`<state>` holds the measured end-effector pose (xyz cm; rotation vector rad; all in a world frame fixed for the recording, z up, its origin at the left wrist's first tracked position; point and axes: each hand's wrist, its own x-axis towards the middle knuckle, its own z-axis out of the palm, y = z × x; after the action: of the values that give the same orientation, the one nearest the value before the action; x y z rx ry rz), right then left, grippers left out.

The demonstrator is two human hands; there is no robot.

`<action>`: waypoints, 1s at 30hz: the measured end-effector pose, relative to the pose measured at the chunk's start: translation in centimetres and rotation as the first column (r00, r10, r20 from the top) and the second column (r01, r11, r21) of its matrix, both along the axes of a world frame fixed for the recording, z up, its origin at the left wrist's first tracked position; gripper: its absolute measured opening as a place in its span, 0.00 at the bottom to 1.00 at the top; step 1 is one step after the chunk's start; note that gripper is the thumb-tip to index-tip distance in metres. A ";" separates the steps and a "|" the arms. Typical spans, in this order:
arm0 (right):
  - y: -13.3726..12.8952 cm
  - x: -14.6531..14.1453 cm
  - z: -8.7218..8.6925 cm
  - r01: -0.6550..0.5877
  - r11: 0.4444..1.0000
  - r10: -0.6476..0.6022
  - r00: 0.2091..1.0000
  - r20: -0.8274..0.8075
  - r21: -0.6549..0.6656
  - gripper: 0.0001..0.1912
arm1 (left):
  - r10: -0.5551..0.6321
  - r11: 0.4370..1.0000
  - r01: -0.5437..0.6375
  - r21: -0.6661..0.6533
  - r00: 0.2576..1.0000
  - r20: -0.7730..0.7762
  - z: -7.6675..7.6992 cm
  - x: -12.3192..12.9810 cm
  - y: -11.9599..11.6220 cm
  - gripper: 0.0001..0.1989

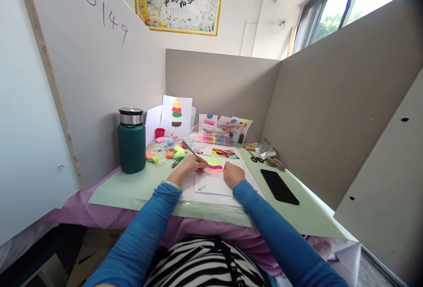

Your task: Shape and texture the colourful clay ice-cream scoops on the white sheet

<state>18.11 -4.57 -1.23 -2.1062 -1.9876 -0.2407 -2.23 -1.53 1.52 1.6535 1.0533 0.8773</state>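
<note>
A white sheet [208, 185] lies before me, bearing bands of yellow-green, crimson and pink [214, 171] and a small dark mark near its lower left corner. My left hand [191, 168] is closed at the left of the bands around a slim grey tool [190, 148], whose long end slants up and away to the left; its exact kind is unclear. At the right edge of the bands, my right hand [234, 174] rests with its fingers curled in. What those fingers hold, if anything, is hidden. Just beyond the sheet lies a printed colour picture [225, 153].
To the left stands a green bottle [131, 146]. Bagged bright lumps [170, 154] and a red cup [160, 132] sit behind my left hand. Scissors [257, 159] and a black phone [279, 186] lie at right. Painted cards [177, 117] lean along the back, and grey partitions [221, 75] enclose the table.
</note>
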 end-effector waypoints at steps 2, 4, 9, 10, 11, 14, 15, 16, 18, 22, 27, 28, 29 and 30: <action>0.0 0.0 0.0 0.002 1.000 -0.002 1.000 0.004 0.001 0.14 | -0.071 0.997 0.071 -0.004 0.997 -0.012 -0.6 0.1 0.3 0.09; 0.0 -0.1 0.0 0.007 1.000 -0.007 1.000 0.012 0.001 0.14 | -0.115 0.993 0.115 0.000 0.992 -0.056 -1.1 0.3 0.6 0.10; -0.1 -0.1 0.1 0.008 1.000 -0.008 1.000 0.018 -0.006 0.14 | -0.039 0.999 0.045 0.029 0.986 -0.165 -1.1 0.5 0.9 0.10; -0.1 -0.1 0.2 0.010 1.000 -0.009 1.000 0.019 -0.008 0.14 | -0.022 0.999 0.027 0.026 0.983 -0.180 -0.9 0.5 0.8 0.10; -0.1 -0.1 0.2 0.010 1.000 -0.010 1.000 0.019 -0.011 0.14 | -0.005 1.000 0.009 0.018 0.981 -0.193 -0.7 0.5 0.7 0.10; -0.2 -0.2 0.3 0.010 1.000 -0.009 1.000 0.021 -0.017 0.15 | 0.055 0.998 -0.056 -0.001 0.972 -0.227 0.1 0.5 0.1 0.10; -0.2 -0.2 0.3 0.009 1.000 -0.009 1.000 0.022 -0.019 0.15 | 0.075 0.997 -0.078 -0.003 0.969 -0.237 0.3 0.5 -0.1 0.10; -0.2 -0.2 0.3 0.008 1.000 -0.008 1.000 0.021 -0.018 0.15 | 0.097 0.995 -0.101 -0.007 0.964 -0.247 0.5 0.4 -0.3 0.10; -0.3 -0.2 0.3 0.007 1.000 -0.007 1.000 0.021 -0.018 0.15 | 0.134 0.990 -0.143 -0.015 0.955 -0.265 0.9 0.3 -0.5 0.10; -0.2 -0.1 0.3 0.006 1.000 -0.005 1.000 0.024 -0.025 0.15 | 0.207 0.975 -0.222 -0.017 0.931 -0.300 1.2 0.1 -0.7 0.09; 0.0 0.0 0.1 0.006 1.000 -0.006 1.000 0.026 -0.024 0.14 | 0.179 0.983 -0.183 -0.032 0.978 -0.106 1.2 -0.1 -0.7 0.06; 0.1 0.0 0.0 0.004 1.000 -0.004 1.000 0.028 -0.019 0.14 | 0.137 0.990 -0.138 -0.033 0.990 -0.043 1.0 -0.1 -0.7 0.05; 0.1 0.1 0.0 0.004 1.000 -0.003 1.000 0.030 -0.012 0.14 | 0.085 0.996 -0.086 -0.038 0.996 -0.002 0.9 -0.1 -0.7 0.05; 0.2 0.1 -0.1 0.005 1.000 -0.004 0.999 0.033 -0.005 0.14 | 0.032 0.998 -0.031 -0.048 0.999 0.009 0.7 0.0 -0.6 0.05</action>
<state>18.17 -4.40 -1.30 -2.1234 -2.0040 -0.2725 -2.23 -2.13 2.20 1.5952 1.0886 0.8733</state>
